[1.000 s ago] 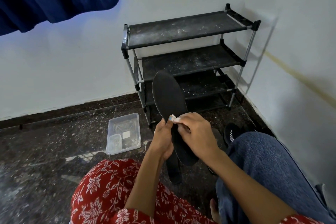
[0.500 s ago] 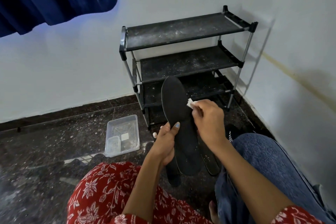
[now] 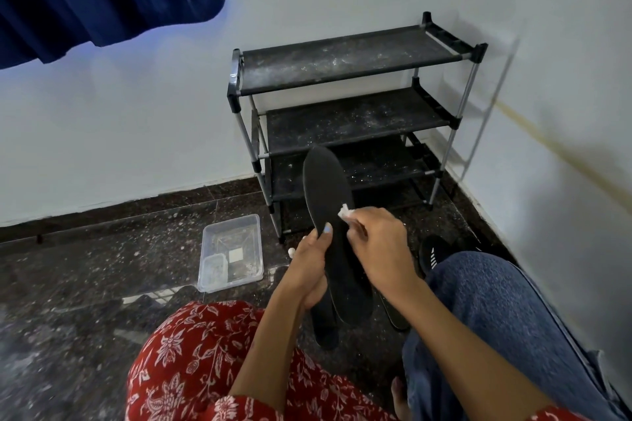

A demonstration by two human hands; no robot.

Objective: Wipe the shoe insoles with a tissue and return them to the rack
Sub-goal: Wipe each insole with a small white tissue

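Right hand [image 3: 379, 246] slid tissue [image 3: 344, 212] back down insole [image 3: 333, 215]; fingers pinch it. Left hand [image 3: 309, 270] fingers clamp insole's near half; long axis points toward rack [image 3: 349, 106].

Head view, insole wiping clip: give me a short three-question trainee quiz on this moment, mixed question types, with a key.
1. True or false: the left hand grips the raised insole along its left edge.
2. Multiple choice: the right hand pinches the tissue against the raised insole at
A. the toe tip
B. about mid-length
C. the heel end
3. Fill in: the clear plastic container sits on the floor to the ______ of the shoe rack.

Key:
1. True
2. B
3. Left
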